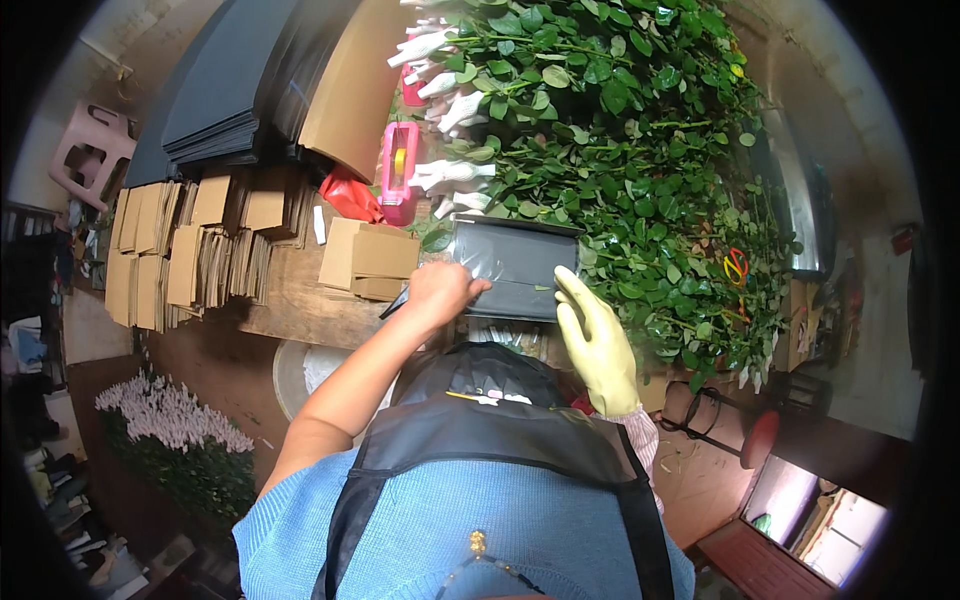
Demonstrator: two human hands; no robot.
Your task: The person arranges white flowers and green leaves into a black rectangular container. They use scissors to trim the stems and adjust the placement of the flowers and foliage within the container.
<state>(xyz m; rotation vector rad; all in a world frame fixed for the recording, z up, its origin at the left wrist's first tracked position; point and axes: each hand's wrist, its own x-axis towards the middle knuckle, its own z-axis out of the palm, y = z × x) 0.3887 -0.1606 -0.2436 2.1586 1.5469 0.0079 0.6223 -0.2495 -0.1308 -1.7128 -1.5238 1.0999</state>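
A dark grey sheet or shallow tray (515, 262) with shiny clear film on its left part lies at the table's front edge. My bare left hand (447, 290) is curled closed at its lower left edge; what the fingers hold is hidden. A dark pointed edge (395, 304) sticks out beside that wrist. My right hand (598, 335), in a pale yellow rubber glove, has its fingers stretched out along the sheet's right edge, holding nothing. Leafy green stems (640, 180), with flower heads in white sleeves (452, 177), lie just beyond the sheet.
Cardboard pieces (370, 255) and stacked cardboard (190, 240) stand on the left of the wooden table (290, 310). A pink tape dispenser (400, 175) sits beside a red bag (352, 195). Orange-handled scissors (736, 266) rest among leaves. More sleeved flowers (180, 420) stand lower left.
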